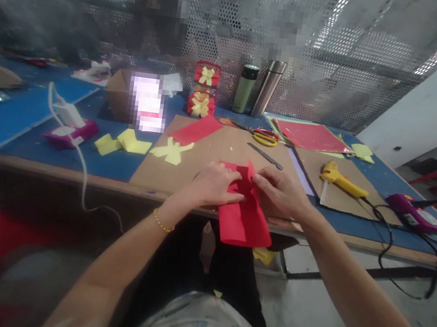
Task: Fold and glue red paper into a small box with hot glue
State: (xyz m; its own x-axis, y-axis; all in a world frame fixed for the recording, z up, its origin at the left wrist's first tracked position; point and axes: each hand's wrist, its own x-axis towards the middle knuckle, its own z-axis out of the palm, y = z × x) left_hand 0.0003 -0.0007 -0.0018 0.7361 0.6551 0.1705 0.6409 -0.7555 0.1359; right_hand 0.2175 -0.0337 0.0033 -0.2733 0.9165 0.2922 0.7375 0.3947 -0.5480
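Note:
A folded piece of red paper (243,220) is between my hands at the table's front edge, its lower end hanging out over my lap. My left hand (215,184) lies across its left side, fingers curled over the paper. At the upper right edge, my right hand (277,190) pinches a raised flap between thumb and fingers. Just beyond are a flat grey blade (264,155), a yellow paper bow shape (172,151) and a red paper strip (196,130), all on the brown cardboard (220,147).
Scissors (264,136) lie behind the blade. A yellow glue gun (343,181) and a purple power strip (417,214) with black cords are right. Two bottles (246,89) and red boxes with yellow bows (204,89) stand behind. Leftward are a lit phone (148,103) and a white cable (82,161).

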